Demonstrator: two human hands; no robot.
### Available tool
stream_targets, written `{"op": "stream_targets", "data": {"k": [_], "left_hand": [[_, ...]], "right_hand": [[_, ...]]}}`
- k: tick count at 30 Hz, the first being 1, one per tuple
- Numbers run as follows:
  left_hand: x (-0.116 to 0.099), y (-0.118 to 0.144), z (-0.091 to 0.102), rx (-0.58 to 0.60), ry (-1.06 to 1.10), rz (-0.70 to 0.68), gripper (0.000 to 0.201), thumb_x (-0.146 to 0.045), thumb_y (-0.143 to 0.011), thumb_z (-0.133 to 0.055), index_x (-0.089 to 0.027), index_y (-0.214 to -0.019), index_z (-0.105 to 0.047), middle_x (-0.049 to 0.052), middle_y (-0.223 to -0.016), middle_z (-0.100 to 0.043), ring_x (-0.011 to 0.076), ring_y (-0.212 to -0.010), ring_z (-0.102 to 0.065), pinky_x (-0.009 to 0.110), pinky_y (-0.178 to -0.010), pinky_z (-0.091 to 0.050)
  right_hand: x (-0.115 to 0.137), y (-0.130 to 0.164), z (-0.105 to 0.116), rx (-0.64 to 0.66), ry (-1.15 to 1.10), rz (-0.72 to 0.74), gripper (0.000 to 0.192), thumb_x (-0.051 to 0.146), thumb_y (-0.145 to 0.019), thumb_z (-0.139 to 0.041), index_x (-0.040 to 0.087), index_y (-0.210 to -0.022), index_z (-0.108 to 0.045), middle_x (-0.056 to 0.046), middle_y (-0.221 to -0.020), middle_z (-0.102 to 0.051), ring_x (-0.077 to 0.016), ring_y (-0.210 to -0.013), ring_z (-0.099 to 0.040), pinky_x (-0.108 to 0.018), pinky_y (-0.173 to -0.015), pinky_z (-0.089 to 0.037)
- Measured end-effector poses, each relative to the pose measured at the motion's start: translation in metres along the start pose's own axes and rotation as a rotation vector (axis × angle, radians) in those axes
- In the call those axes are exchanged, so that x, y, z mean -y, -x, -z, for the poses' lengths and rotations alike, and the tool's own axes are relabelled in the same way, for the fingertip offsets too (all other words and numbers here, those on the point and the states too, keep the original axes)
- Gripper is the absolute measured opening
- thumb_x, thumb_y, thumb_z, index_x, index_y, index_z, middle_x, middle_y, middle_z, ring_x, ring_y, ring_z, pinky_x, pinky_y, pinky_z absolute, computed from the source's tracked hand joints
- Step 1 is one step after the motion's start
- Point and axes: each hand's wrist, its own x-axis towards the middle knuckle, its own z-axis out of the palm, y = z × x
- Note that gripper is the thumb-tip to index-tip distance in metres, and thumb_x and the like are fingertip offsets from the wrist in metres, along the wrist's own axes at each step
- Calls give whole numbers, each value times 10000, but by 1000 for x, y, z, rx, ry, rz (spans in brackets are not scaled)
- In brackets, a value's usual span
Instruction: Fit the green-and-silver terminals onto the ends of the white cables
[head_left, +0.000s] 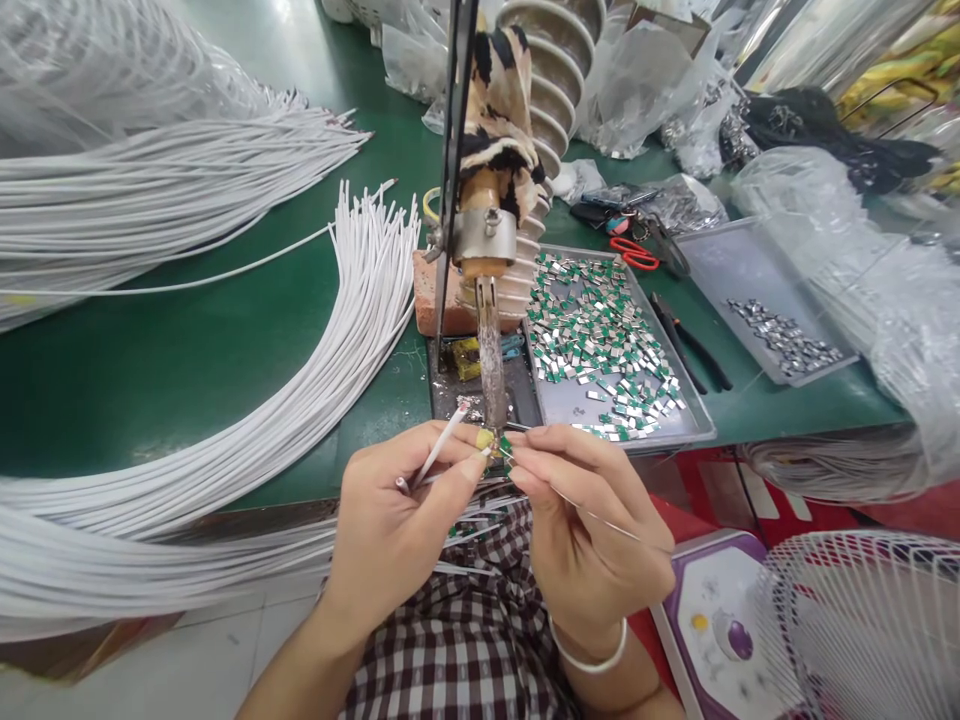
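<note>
A thin white cable [439, 452] slants up from the near edge of the green table [187, 370], its stripped tip beside a small green connector board [504, 446]. A fine solder wire [592, 515] runs rightward from that board, off the table's near edge.

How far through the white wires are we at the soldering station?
Finished: cannot tell; some wires lie in the lap. In hand: left hand holds a white wire at the iron tip; right hand feeds thin solder wire. Left: big wire bundle, tray of small boards.
</note>
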Motion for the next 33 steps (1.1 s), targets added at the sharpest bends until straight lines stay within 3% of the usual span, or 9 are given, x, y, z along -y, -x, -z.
{"op": "stream_targets", "data": {"k": [7, 11, 16, 21, 25, 28, 33], "left_hand": [[3, 3, 2, 39, 8, -15, 253, -71, -890, -617, -256, -744, -710, -109, -851, -780, 55, -723, -696, 120, -666, -508], [5, 3, 0, 50, -35, -33, 239, -69, -890, -618, -249, -755, -695, -97, -853, -769, 57, -754, -694, 124, -689, -501], [5, 3, 1, 110, -124, -36, 145, -131, -868, -665, -232, -788, -732, -19, -922, -704, 83, -713, -630, 169, -570, -441], [3, -1, 3, 272, -55, 76, 249, -157, -892, -582, -195, -647, -613, -38, -672, -631, 98, -624, -554, 202, -596, -436], [3, -4, 2, 258, -4, 92, 251, -135, -873, -566, -195, -632, -606, -49, -646, -630, 98, -610, -543, 209, -594, -426], [2, -4, 2, 239, 18, 63, 252, -118, -876, -568, -196, -644, -630, -41, -671, -664, 110, -649, -587, 216, -635, -452], [0, -5, 2, 140, -7, 26, 240, -86, -864, -587, -193, -653, -628, -14, -701, -681, 136, -684, -625, 233, -631, -471]], "right_hand": [[1, 6, 5, 59, -166, -123, 187, 75, -913, -641, 203, -1014, -732, -51, -989, -736, -160, -894, -724, -316, -780, -624], [-1, 7, 8, 110, -220, -270, 204, 98, -966, -531, 208, -946, -702, 7, -795, -676, -115, -747, -658, -258, -684, -545], [-3, 3, 7, 226, -131, -415, 152, 150, -952, -600, 217, -832, -666, 45, -727, -671, -91, -661, -607, -223, -623, -478], [-4, 2, 6, 290, -173, -426, 164, 130, -938, -599, 205, -821, -686, 27, -741, -693, -96, -679, -628, -211, -619, -489], [-4, 2, 5, 284, -263, -497, 126, 135, -898, -642, 209, -817, -703, 17, -733, -708, -114, -658, -654, -210, -554, -503], [-3, 1, 5, 262, -247, -460, 171, 129, -917, -614, 212, -805, -713, 17, -713, -722, -119, -631, -669, -229, -578, -542], [-5, 8, 1, 94, -154, -273, 264, 71, -967, -520, 219, -1070, -712, -25, -958, -793, -138, -787, -766, -249, -701, -639]]}}
